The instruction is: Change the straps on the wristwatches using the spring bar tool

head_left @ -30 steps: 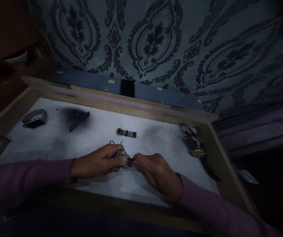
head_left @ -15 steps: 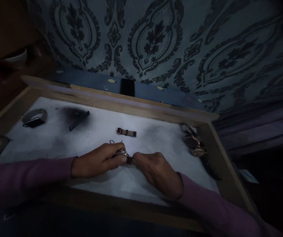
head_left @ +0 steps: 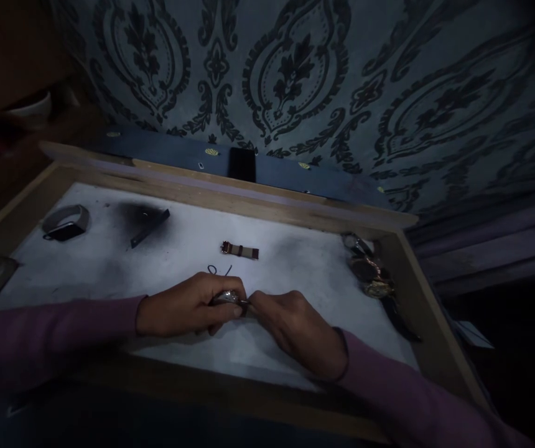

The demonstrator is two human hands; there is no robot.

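My left hand (head_left: 190,303) grips a watch (head_left: 227,297) between thumb and curled fingers; its shiny metal case shows at the fingertips. Closed in a pinch, my right hand (head_left: 290,323) meets it from the right. A thin metal tool (head_left: 245,303) reaches from the right fingertips to the watch's edge, mostly hidden by the fingers. Behind the hands a brown watch strap piece (head_left: 244,251) with a buckle lies on the white surface. A small dark looped cord or wire (head_left: 212,269) sits just beyond my left hand.
Raised wooden edges (head_left: 440,311) surround the white work surface (head_left: 193,233). A smartwatch (head_left: 66,223) and a dark flat strip (head_left: 150,228) lie to the left, several watches (head_left: 377,287) along the right edge. A black phone (head_left: 242,164) rests on the blue ledge behind.
The watch has turned in my left hand, and its brown strap is now largely out of sight. The left fingers have shifted slightly right; the right hand stays nearly in place.
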